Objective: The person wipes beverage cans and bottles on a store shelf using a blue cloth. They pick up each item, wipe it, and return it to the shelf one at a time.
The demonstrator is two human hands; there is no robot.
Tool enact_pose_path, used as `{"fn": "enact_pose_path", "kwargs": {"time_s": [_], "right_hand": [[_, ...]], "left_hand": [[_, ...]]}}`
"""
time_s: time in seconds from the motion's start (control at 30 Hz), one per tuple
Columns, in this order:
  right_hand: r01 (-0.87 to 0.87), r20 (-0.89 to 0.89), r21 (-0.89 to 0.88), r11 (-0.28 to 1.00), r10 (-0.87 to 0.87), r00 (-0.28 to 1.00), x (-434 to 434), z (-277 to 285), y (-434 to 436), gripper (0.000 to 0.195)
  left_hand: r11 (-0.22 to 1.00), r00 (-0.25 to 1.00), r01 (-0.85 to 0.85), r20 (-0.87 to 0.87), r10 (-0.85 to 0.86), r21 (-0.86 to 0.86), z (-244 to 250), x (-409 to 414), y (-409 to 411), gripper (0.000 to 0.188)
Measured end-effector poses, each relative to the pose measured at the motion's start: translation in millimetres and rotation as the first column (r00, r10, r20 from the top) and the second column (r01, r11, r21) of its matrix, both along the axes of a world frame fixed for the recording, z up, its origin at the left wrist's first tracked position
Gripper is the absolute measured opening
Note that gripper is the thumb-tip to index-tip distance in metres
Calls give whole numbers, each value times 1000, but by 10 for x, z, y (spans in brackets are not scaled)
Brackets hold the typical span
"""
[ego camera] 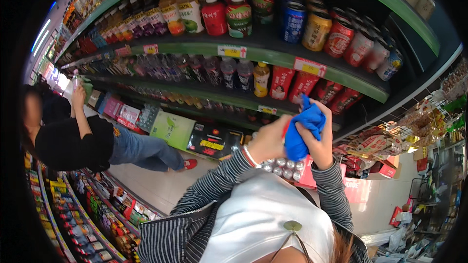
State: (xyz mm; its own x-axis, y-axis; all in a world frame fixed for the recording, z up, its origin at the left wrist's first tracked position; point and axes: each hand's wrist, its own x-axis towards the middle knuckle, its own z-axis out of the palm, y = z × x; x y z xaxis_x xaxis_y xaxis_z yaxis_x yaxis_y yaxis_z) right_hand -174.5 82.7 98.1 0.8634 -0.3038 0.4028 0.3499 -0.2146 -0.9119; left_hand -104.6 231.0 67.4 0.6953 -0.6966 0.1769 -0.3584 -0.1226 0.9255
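In front of my chest, my right hand point(319, 137) grips a crumpled blue cloth point(305, 128). My left hand point(270, 137) is closed around an item pressed against that cloth. Only a thin red edge of the item shows, so its kind cannot be told. Just beyond both hands are red cartons point(282, 83) and a small yellow-capped bottle point(261, 80) on the middle shelf. Above them, drink cans point(316, 31) and juice bottles point(189, 5) stand upright on the upper shelf, behind a green price rail point(267, 55).
Boxed goods point(173, 128) and packs of cans point(283, 168) sit low by the shelving. Another person point(73, 142) stands in the aisle at left, hands raised with a bottle and green cloth. Hanging snack packets point(380, 140) are at right. Stocked shelves point(84, 219) stand behind at lower left.
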Motion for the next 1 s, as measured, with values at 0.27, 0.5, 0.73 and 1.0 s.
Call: {"fn": "enact_pose_path", "kwargs": {"time_s": [0.27,0.5,0.73,1.0], "right_hand": [[338,43,-246,908,-338,940,263,54,161,18],[-216,69,683,697,233,970,174,126,180,48],[25,-94,785,620,79,992,-108,-588,564,69],[165,-360,371,914,-23,933,-368,-796,410,55]], "left_hand": [[995,987,-69,148,59,69,-49,52,50,74],[783,566,240,-572,-594,-574,-197,78,92,85],[862,977,-113,-213,6,-494,-166,191,-97,83],[955,903,56,423,77,-292,-9,123,101,89]]}}
